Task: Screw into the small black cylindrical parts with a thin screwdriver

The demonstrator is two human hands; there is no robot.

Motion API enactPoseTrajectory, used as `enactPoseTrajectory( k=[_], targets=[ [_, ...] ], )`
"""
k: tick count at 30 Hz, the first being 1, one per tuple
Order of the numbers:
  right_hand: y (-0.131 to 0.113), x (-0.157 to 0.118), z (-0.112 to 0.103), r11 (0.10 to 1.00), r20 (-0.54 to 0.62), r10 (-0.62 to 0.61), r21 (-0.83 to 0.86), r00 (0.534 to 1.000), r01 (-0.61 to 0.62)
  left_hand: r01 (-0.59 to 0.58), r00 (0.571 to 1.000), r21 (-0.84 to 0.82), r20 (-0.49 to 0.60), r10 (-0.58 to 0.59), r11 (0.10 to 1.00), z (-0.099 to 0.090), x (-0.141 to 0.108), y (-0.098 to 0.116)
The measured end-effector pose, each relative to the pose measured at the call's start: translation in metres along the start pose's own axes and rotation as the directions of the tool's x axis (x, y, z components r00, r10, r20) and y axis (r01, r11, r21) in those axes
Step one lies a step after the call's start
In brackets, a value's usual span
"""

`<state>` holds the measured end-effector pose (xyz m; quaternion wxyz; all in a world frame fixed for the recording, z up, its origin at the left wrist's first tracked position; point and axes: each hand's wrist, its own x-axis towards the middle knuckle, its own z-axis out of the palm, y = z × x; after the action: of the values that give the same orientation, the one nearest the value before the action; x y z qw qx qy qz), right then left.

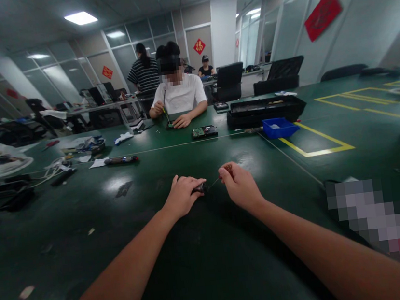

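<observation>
Ceiling lights [81, 18] shine over a green table [179, 279] where my left hand [182, 197] grips a dark cylinder [200, 188] between thumb and fingers, left of the blue tray [280, 129] and nearer me. My right hand [240, 186], fingertips pinched together, holds a thin tool [215, 182] aimed at the cylinder; beyond the tray, leftward, sits a co-worker [187, 93].

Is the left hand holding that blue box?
No, the left hand holds a dark object, while the blue box sits on the table.
</observation>
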<state>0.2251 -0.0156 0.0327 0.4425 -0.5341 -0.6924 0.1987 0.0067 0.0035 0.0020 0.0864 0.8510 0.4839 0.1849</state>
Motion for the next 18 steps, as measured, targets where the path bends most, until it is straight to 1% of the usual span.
enactPoseTrajectory(
  k=[8,10,15,18],
  targets=[
    [0.0008,0.0008,-0.0028,0.999,-0.056,0.028,-0.014,0.998,-0.029,0.018,1.000,-0.069,-0.023,-0.020,0.997,-0.0022,-0.0010,0.0013],
    [0.0018,0.0011,-0.0021,0.999,-0.073,0.024,-0.020,0.997,-0.026,0.029,0.998,-0.117,-0.051,-0.035,0.993,-0.0028,-0.0006,0.0022],
    [0.0024,0.0006,-0.0015,1.000,-0.081,0.018,-0.004,0.997,-0.018,0.060,0.978,-0.284,-0.175,-0.113,0.957,-0.0036,-0.0011,0.0040],
    [0.0011,-0.0002,-0.0022,1.000,-0.073,0.023,0.001,0.997,-0.023,0.059,0.978,-0.325,-0.169,-0.119,0.944,-0.0031,-0.0031,0.0063]
  ],
)
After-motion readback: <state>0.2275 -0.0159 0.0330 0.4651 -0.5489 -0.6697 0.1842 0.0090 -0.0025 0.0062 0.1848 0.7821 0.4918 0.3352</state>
